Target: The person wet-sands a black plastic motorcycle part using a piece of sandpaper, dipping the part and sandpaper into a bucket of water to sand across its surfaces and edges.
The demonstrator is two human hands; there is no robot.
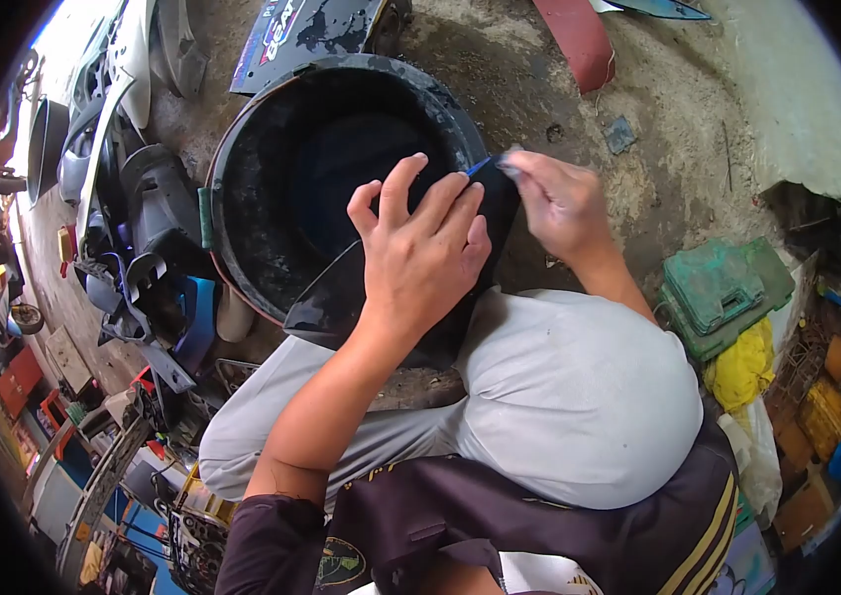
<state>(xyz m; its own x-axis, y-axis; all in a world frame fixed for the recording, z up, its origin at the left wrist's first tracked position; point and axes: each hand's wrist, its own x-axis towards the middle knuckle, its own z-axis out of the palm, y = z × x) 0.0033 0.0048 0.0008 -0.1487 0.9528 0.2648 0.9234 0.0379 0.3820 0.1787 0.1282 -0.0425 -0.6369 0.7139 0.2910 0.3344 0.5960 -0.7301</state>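
Note:
A black panel (331, 297) lies over the near rim of a large black tub (252, 223), close to my knees. My left hand (425, 238) rests on the panel, palm down with its fingers spread. At the panel's far right corner, a thin blue strip (478, 168) shows between my two hands. My right hand (561, 203) is pinched closed at that corner, its fingertips slightly blurred. What lies between those fingertips is too small and smeared to name.
Dark plastic fairing pieces (158, 193) are piled left of the tub. A printed box (311, 40) stands behind it. To the right lie a green tool case (713, 288) and a yellow bag (745, 367). A red strip (579, 45) lies on the concrete floor.

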